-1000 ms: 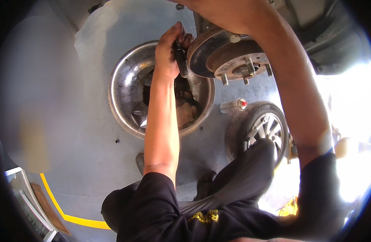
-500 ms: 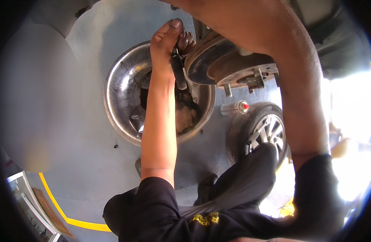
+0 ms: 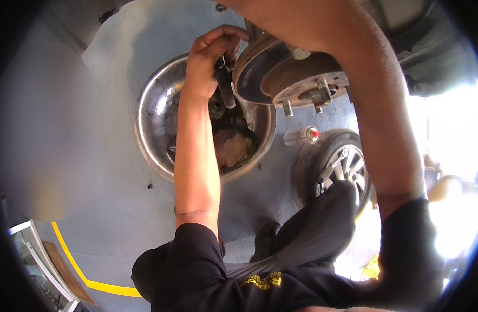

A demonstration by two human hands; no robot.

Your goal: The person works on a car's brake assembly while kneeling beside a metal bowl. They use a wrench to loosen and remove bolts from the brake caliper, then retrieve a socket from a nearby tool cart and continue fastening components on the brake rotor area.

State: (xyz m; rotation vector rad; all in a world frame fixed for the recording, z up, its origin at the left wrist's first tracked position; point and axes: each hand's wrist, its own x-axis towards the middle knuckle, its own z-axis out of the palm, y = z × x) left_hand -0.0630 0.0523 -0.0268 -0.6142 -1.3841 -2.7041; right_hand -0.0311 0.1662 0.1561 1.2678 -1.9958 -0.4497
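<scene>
By our left fingers [image 3: 226, 36] we see a black tool [image 3: 225, 83], a dark grey brake disc [image 3: 254, 70] with rusty brown hub [image 3: 301, 78], and below, a shiny silver basin [image 3: 153, 114]; a yellow floor line [image 3: 93, 281].

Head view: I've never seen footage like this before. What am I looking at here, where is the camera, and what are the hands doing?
The camera sits on a person's head and looks down through a fisheye lens, so straight edges bend near the rim. The two forearms in dark sleeves are that person's own. The left hand grips a dark tool against the edge of a car's brake disc, whose wheel hub with studs is bare. The right arm reaches up past the hub; its hand is out of view at the top. Below on the grey floor lie a shiny metal basin holding dark parts, a spray can with a red cap, and a removed wheel. A yellow line marks the floor.
</scene>
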